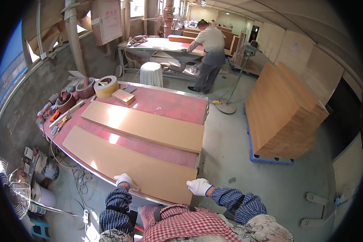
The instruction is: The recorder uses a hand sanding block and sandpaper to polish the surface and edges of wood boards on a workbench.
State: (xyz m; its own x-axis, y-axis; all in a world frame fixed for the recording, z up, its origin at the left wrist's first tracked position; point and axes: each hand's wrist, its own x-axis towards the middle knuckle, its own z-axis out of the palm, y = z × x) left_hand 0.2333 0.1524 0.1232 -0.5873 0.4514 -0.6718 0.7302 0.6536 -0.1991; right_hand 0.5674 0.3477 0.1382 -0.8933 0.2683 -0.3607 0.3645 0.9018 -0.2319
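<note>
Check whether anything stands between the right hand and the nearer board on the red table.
Nothing visible does: the gloved right hand is at the right end of the nearer board. The other board lies beyond it on the red table, not between them.

The left hand (124,180) hides part of the long edge of the near board (135,163)

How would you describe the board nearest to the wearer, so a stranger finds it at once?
Find the red-topped table. Along its near edge lies the long tan board. Unlike the second board beyond, it has the left hand and right hand, white-gloved, at its edges.
</note>
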